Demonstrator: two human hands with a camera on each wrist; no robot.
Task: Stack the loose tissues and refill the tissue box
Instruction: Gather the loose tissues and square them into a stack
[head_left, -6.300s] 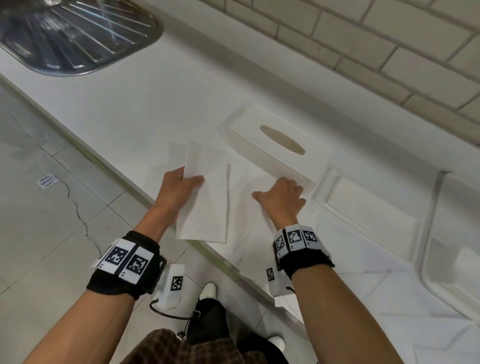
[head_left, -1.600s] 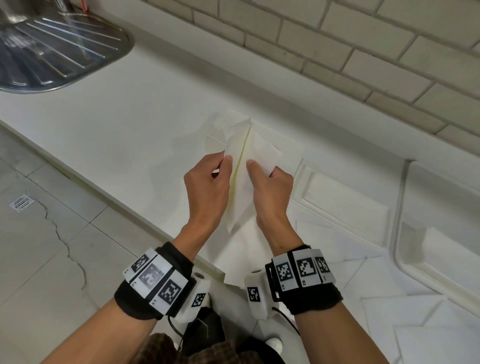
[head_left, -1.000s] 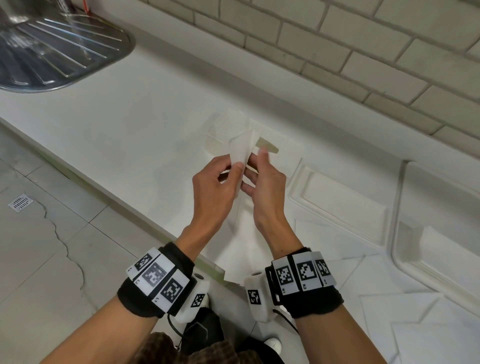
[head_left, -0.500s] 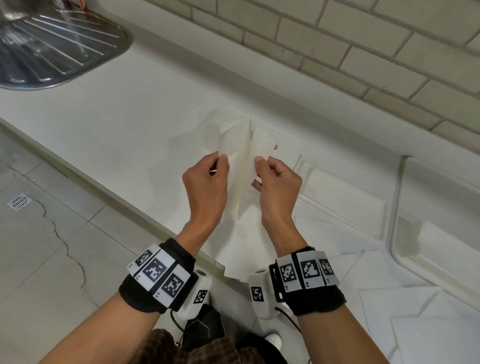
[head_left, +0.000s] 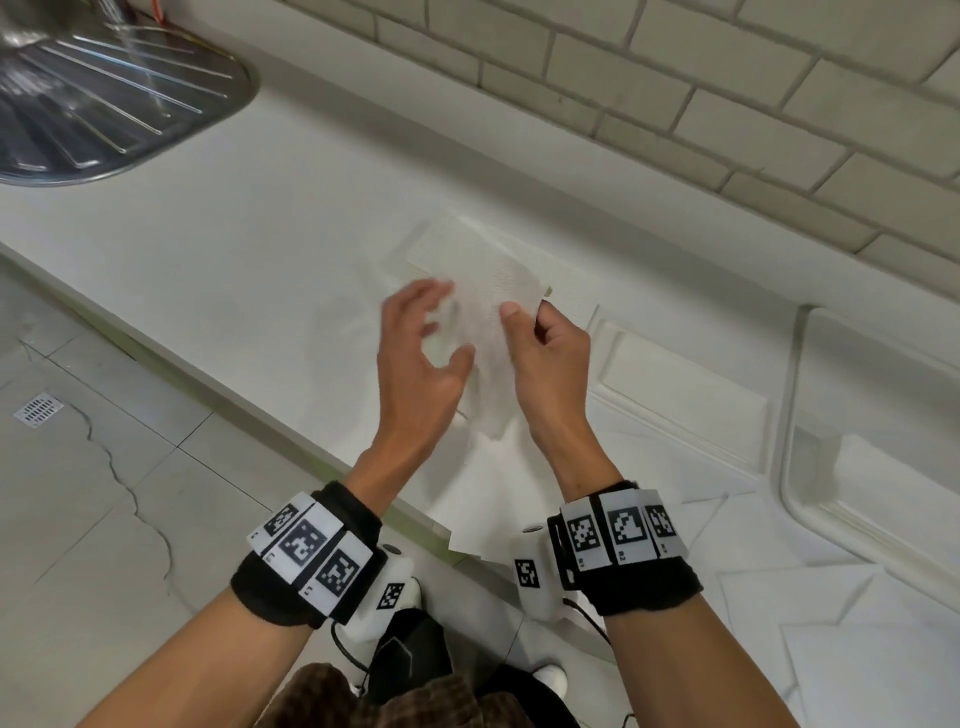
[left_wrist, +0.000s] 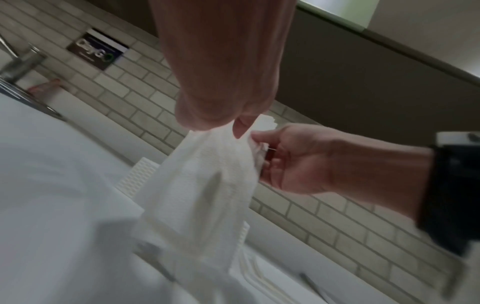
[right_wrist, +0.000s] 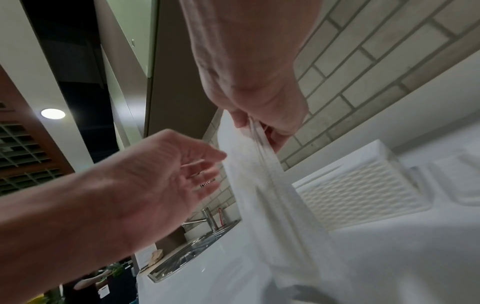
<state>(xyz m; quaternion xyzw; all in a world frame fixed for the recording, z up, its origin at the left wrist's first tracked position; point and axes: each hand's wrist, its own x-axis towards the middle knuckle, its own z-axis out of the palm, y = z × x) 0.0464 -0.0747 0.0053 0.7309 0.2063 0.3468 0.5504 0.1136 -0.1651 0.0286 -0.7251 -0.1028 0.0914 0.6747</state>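
Only right hand (right_wrist: 262, 115) pinches tissue (right_wrist: 259, 174); left hand (head_left: 421, 358) blurred, seemingly loose.

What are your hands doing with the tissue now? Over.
Right hand pinches the tissue by its top edge. Left hand open beside it, blurred. Tissue box on the counter behind. Nothing blocking. Over.
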